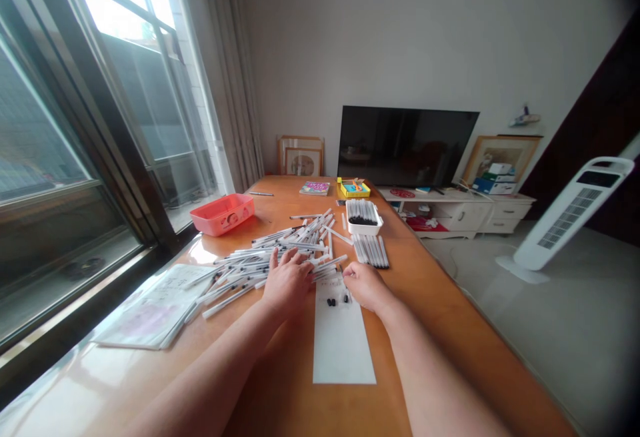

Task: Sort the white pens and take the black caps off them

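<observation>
A loose pile of white pens [235, 273] with dark ends lies across the table. My left hand [290, 280] rests on the near right side of this pile, its fingers stretched out and apart over the pens. My right hand [369, 285] is closed in a pinch above the top of a white paper sheet [344, 350]; what lies between its fingertips is too small to make out. On the sheet below the hands sit several small black pieces [331, 302] like pen caps. Past my right hand, a neat row of pens [370, 251] lies side by side.
A white basket [365, 229] full of pens stands behind the row. A red plastic basket [223, 215] sits at the left, with papers [160, 307] nearer me. Farther back are a yellow box [354, 188] and a booklet [315, 188]. The table's right edge drops to the floor.
</observation>
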The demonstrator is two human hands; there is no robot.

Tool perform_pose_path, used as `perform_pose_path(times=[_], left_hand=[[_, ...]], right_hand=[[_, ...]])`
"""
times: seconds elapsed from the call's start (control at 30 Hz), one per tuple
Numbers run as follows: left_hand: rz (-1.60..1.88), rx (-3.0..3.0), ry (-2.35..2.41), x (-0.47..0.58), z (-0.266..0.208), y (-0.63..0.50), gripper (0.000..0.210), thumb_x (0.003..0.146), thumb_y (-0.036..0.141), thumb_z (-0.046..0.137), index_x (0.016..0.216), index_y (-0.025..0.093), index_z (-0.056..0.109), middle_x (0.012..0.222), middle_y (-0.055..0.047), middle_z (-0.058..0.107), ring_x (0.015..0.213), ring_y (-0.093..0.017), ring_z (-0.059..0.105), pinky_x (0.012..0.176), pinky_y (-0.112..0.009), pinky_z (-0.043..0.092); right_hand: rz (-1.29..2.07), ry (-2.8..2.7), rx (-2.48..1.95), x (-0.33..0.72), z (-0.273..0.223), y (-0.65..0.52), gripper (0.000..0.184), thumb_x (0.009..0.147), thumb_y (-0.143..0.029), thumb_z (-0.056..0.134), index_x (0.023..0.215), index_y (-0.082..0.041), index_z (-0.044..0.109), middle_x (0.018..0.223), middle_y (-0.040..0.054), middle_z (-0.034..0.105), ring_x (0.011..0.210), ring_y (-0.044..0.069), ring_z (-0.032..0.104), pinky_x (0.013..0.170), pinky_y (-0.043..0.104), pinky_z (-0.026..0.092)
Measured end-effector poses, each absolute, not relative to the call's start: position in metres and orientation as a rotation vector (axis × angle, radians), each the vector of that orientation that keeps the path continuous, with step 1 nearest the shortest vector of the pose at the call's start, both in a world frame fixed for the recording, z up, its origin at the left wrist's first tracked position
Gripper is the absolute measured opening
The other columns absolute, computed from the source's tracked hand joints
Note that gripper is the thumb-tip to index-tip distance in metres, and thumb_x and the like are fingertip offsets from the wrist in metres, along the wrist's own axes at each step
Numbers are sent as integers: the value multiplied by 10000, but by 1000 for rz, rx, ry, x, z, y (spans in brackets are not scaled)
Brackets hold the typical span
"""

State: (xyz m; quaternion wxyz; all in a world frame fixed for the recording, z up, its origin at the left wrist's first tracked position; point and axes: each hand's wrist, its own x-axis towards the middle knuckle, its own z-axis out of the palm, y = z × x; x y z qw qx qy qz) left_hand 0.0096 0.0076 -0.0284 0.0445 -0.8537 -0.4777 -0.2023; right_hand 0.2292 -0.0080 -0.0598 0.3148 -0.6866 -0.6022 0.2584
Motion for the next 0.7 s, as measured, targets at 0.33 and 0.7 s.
perform_pose_path(times=[0.33,0.7], left_hand=[[-1081,-2794,-1785,3,-6,4,240,935,423,525,904,259,698,936,-37,745,967,-247,658,1092,-491,338],[-3235,-2487,-2244,18,3,-17,329,845,409,734,1049,185,606,1072,-105,749,888,-185,708,837,-327,527]], right_hand=[[200,-1652,-1676,236,-38,-13,339,945,-267,487,1251,-211,621,1286,116,630,1171,248,567,945,328,426],[1316,-1392,-1193,186,-25,-42,404,967,-585,473,875,-203,569,659,-39,499,526,96,376,499,225,281]])
